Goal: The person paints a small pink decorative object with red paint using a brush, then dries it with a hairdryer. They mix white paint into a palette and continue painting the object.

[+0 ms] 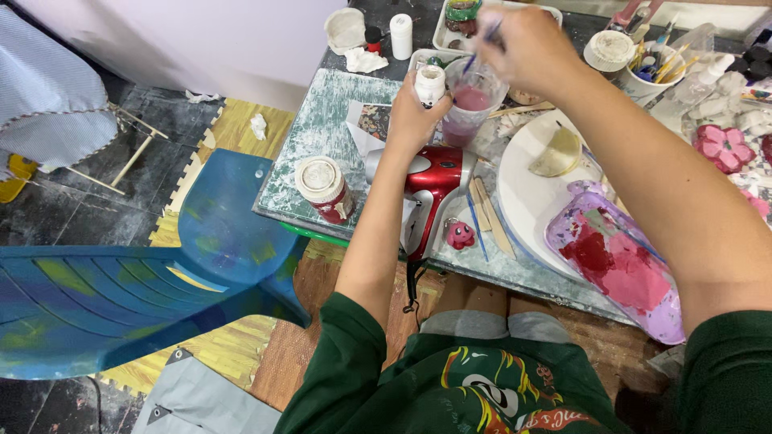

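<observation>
Jar (324, 189) with white lid at table's (322, 120) left edge; left hand (412, 120) wrapped around small white bottle (430, 83), above red dryer (434, 181); cup (470, 104) of pink water just right; right hand (527, 44) pinching brush (482, 44) into cup; palette (619, 265) with red paint far right

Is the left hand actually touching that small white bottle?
Touching. The head view shows the left hand with its fingers wrapped around the small white bottle, holding it up beside the plastic cup of pink water.
</observation>
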